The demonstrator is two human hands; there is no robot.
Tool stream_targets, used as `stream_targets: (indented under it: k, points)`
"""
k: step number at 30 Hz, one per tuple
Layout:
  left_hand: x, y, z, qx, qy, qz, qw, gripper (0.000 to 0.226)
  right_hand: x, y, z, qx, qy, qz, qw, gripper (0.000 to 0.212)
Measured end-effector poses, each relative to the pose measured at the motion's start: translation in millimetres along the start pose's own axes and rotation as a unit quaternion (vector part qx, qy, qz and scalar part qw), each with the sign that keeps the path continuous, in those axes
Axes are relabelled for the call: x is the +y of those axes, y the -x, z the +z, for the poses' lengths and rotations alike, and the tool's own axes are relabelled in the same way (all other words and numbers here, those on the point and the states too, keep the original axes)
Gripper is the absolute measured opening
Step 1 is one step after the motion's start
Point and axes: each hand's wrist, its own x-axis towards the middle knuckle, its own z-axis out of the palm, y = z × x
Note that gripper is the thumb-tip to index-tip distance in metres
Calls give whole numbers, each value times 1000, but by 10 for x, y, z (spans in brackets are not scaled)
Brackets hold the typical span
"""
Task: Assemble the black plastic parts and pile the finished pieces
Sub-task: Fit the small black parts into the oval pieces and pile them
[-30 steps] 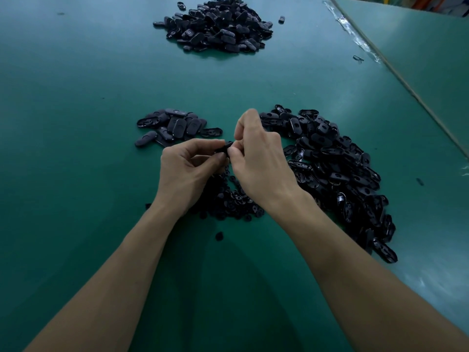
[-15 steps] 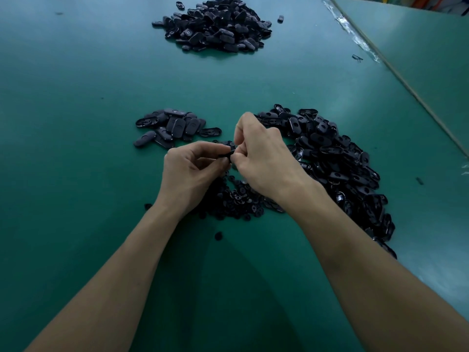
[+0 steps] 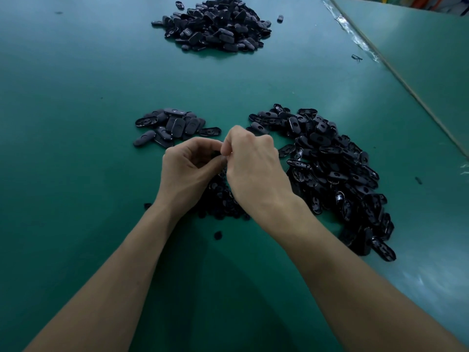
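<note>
Hands meet above the middle of the dark green desk (image 3: 76, 97). We see the left hand (image 3: 187, 171) with its fingers (image 3: 200, 144) curled, thumb and forefinger pinching a small black plastic part (image 3: 215, 154). The right hand (image 3: 253, 171) bends over it, its fingers (image 3: 229, 146) pinching the same part from the other side. The part is held clear of the desk and mostly hidden by both hands, so we cannot tell its shape.

Under the hands lies a scatter of small black plastic bits (image 3: 220, 199). Just beyond the left hand sits a small pile of black oval plastic pieces (image 3: 172, 125). Toward the right edge, a large curved heap of black oval plastic shells (image 3: 342, 174) runs from the middle toward the near edge. Near the far edge we see a tall heap of black oval pieces (image 3: 215, 24), well apart from the others. One loose black bit (image 3: 217, 235) lies between the forearms.
</note>
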Motion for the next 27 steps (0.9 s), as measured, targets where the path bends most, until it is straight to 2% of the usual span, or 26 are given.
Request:
stream_targets:
  k: [5, 11, 15, 20, 27]
  points:
    - [-16, -5, -10, 7, -3, 11, 1000, 19, -35, 45, -7, -16, 1, 1, 1000, 22]
    - [-43, -18, 1, 18, -4, -14, 1000, 23, 84, -73, -54, -13, -11, -8, 1000, 17]
    - [-20, -26, 13, 9, 5, -26, 1000, 28, 251, -189, -103, -42, -11, -18, 999, 30]
    - [7, -20, 0, 1, 37, -37, 999, 26, 376, -244, -109, -57, -91, -35, 994, 20]
    - [11, -23, -20, 20, 56, -60, 996, 26, 478, -288, -72, -57, -116, -50, 990, 18]
